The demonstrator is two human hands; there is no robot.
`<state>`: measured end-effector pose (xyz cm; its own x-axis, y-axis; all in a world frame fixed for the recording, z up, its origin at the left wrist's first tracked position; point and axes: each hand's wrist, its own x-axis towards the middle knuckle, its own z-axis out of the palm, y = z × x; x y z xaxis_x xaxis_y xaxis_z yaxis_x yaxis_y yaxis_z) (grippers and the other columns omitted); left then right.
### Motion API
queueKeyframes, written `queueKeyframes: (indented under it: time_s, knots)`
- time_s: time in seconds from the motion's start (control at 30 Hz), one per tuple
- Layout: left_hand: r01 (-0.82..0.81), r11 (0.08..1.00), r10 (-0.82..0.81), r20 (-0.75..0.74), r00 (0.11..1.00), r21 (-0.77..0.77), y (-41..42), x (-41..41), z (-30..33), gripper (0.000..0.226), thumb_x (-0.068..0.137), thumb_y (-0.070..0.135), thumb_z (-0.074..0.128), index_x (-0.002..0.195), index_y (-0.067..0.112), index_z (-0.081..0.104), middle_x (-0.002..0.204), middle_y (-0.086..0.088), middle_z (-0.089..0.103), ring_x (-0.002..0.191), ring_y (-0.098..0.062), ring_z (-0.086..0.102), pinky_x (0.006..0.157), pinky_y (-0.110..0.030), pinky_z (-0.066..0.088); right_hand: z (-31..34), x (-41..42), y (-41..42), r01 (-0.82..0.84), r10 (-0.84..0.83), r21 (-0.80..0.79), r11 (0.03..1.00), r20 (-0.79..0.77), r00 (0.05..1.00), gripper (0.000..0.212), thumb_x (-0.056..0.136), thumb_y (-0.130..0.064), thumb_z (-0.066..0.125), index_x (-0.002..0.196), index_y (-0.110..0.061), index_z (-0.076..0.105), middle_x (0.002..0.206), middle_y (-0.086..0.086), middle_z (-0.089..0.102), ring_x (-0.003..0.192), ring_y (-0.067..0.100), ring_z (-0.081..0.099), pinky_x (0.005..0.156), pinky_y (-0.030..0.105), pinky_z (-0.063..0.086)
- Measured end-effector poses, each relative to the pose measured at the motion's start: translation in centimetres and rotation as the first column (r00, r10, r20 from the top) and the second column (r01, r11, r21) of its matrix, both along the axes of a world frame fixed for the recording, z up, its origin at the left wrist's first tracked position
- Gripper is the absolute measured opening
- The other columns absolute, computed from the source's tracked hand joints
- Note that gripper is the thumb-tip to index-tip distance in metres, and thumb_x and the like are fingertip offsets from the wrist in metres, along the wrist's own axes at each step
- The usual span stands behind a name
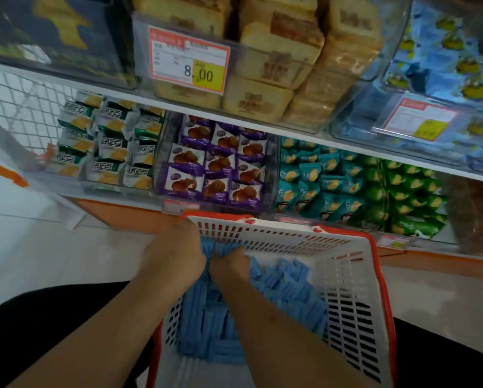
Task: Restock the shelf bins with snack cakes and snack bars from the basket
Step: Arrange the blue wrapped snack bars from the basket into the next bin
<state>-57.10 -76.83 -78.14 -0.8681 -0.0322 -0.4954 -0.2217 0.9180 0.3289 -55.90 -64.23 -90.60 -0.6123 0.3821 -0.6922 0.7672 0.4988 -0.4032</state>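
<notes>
The shelf (pixel 234 106) fills the upper view, its clear bins holding tan snack cakes (pixel 265 79), purple packs (pixel 218 166), teal packs (pixel 318 180) and blue packs (pixel 442 65). Below it sits the white basket (pixel 352 289) with a red rim, tilted toward the shelf, a heap of blue snack bars (pixel 285 287) inside. Both hands reach into the far left corner of the basket: the left hand (pixel 176 256) and right hand (pixel 230 266) each have their grip curled around a bunch of the bars
</notes>
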Motion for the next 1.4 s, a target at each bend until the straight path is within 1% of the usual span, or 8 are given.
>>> queueKeyframes:
  time_s: [0.2, 0.37, 0.47, 0.57, 0.97, 1.1, 1.23, 1.4]
  knots:
    - [0.047, 0.997, -0.042, 0.07, 0.997, -0.066, 0.3, -1.3, 1.2, 0.011, 0.091, 0.019, 0.06, 0.101, 0.016, 0.06, 0.088, -0.001, 0.058, 0.076, -0.015, 0.061, 0.059, -0.029, 0.049, 3.2, 0.1, 4.2, 0.129, -0.135, -0.106, 0.986, -0.05, 0.99, 0.039, 0.087, -0.039, 0.066, 0.112, -0.009, 0.062, 0.107, 0.01, 0.068, 0.085, 0.025, 0.069, 0.064, 0.035, 0.062]
    - [0.074, 0.975, -0.098, -0.104, 0.99, -0.209, 1.7, -1.2, 4.1, 0.017, 0.091, 0.025, 0.065, 0.104, 0.017, 0.059, 0.094, -0.001, 0.059, 0.079, -0.018, 0.063, 0.063, -0.03, 0.053, 10.2, 3.3, 10.9, 0.2, -0.331, -0.63, 0.751, -0.096, 0.939, 0.016, 0.099, -0.014, 0.07, 0.113, -0.008, 0.07, 0.113, 0.012, 0.074, 0.1, 0.026, 0.075, 0.086, 0.038, 0.063]
    - [0.092, 0.995, -0.08, -0.269, 0.96, 0.034, 3.5, -0.3, 6.7, 0.007, 0.096, 0.024, 0.063, 0.092, 0.027, 0.059, 0.092, 0.003, 0.062, 0.082, -0.014, 0.063, 0.071, -0.036, 0.058, 15.0, 5.8, 14.5, 0.069, -0.368, -0.777, 0.626, -0.215, 0.905, 0.027, 0.099, -0.009, 0.067, 0.126, -0.01, 0.068, 0.124, 0.012, 0.073, 0.114, 0.03, 0.07, 0.097, 0.04, 0.057]
    - [0.254, 0.887, -0.161, -0.257, 0.953, 0.385, 6.9, 2.4, 11.0, 0.012, 0.099, 0.041, 0.066, 0.11, 0.041, 0.061, 0.106, 0.021, 0.063, 0.094, 0.005, 0.061, 0.078, -0.017, 0.052, 19.5, 7.2, 17.0, -0.055, -0.413, -0.838, 0.543, -0.324, 0.851, 0.037, 0.096, -0.006, 0.067, 0.134, -0.009, 0.064, 0.131, 0.019, 0.067, 0.118, 0.037, 0.067, 0.093, 0.04, 0.056]
    - [0.48, 0.83, -0.269, -0.548, 0.792, 0.285, 15.4, 3.4, 24.7, 0.051, 0.082, 0.051, 0.082, 0.121, 0.053, 0.049, 0.116, 0.034, 0.059, 0.106, 0.011, 0.056, 0.092, -0.028, 0.054, 31.3, 6.5, 21.7, -0.333, -0.39, -0.704, 0.627, -0.654, 0.648, 0.044, 0.091, -0.017, 0.075, 0.133, -0.012, 0.062, 0.128, 0.019, 0.068, 0.117, 0.051, 0.062, 0.099, 0.071, 0.048]
    - [0.358, 0.858, -0.048, -0.638, 0.768, 0.367, 18.1, 2.6, 26.7, 0.071, 0.076, 0.053, 0.086, 0.127, 0.058, 0.037, 0.106, 0.029, 0.058, 0.095, 0.01, 0.058, 0.076, -0.015, 0.047, 33.2, 5.5, 22.2, -0.348, -0.358, -0.701, 0.622, -0.65, 0.67, 0.046, 0.085, -0.017, 0.077, 0.126, -0.013, 0.06, 0.126, 0.015, 0.068, 0.111, 0.034, 0.068, 0.095, 0.051, 0.056]
    - [0.179, 0.835, 0.175, -0.561, 0.809, 0.519, 20.4, 0.6, 27.0, 0.099, 0.072, 0.06, 0.084, 0.15, 0.049, 0.025, 0.123, 0.011, 0.061, 0.108, -0.009, 0.064, 0.09, -0.032, 0.055, 35.0, 4.1, 22.1, -0.439, -0.068, -0.397, 0.806, -0.799, 0.598, 0.036, 0.095, -0.012, 0.072, 0.123, -0.029, 0.056, 0.114, -0.004, 0.071, 0.104, 0.016, 0.072, 0.087, 0.044, 0.061]
    - [0.153, 0.811, 0.243, -0.564, 0.789, 0.564, 21.2, -3.1, 28.0, 0.059, 0.098, 0.054, 0.057, 0.149, 0.037, 0.033, 0.102, 0.013, 0.066, 0.079, -0.002, 0.068, 0.065, -0.027, 0.055, 38.0, 0.1, 23.6, -0.297, -0.113, -0.328, 0.897, -0.819, 0.563, 0.037, 0.1, -0.005, 0.061, 0.118, -0.037, 0.063, 0.101, -0.012, 0.071, 0.085, 0.019, 0.071, 0.075, 0.051, 0.06]
